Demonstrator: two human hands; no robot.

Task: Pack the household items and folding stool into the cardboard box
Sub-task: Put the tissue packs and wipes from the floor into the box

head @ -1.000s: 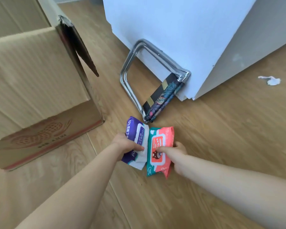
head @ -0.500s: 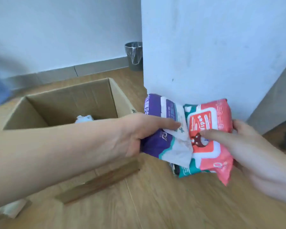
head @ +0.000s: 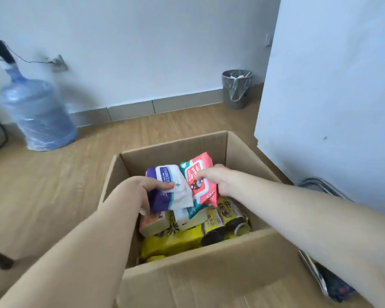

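Observation:
An open cardboard box (head: 176,150) stands on the wooden floor in front of me. Both my hands are over its opening. My left hand (head: 142,190) grips a purple and white wipes pack (head: 167,187). My right hand (head: 216,176) grips a red and teal wipes pack (head: 198,174) right beside it. Under them, inside the box, lie yellow packets (head: 173,238), dark cans with yellow labels (head: 227,221) and a small box (head: 156,225). The folding stool (head: 329,281), chrome frame and dark patterned fabric, lies on the floor to the box's right, partly hidden by my right forearm.
A white cabinet (head: 329,85) rises at the right, close to the box. A grey bin (head: 236,90) with a liner stands by the back wall. At the left a large water bottle (head: 38,114) sits on the floor, near a dark cable.
Both hands lifted the two wipes packs off the floor by the stool and carried them left, over the open box. My view swung from the floor to the box.

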